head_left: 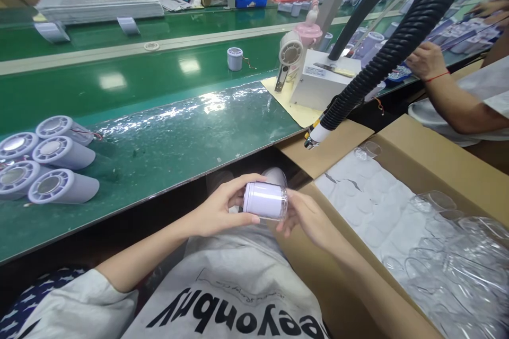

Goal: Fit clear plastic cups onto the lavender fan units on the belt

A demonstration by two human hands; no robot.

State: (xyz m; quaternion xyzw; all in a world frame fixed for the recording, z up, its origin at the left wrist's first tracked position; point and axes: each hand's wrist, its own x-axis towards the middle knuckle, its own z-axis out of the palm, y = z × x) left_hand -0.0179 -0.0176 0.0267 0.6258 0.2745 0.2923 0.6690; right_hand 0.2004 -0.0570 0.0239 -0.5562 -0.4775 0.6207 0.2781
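Low in the middle of the frame, the left hand (228,204) curls round a pale lilac cylinder (264,200) lying on its side, and the right hand (304,217), fingers bent, touches its clear end. A black ribbed hose (405,37) slants in from the upper right, its white nozzle (318,133) just above the cylinder (the nearest thing in the way). The cardboard box (445,153) at the lower right holds clear plastic cups (469,254). Similar cylinders (66,186) cluster at the left edge on the green bench (178,143).
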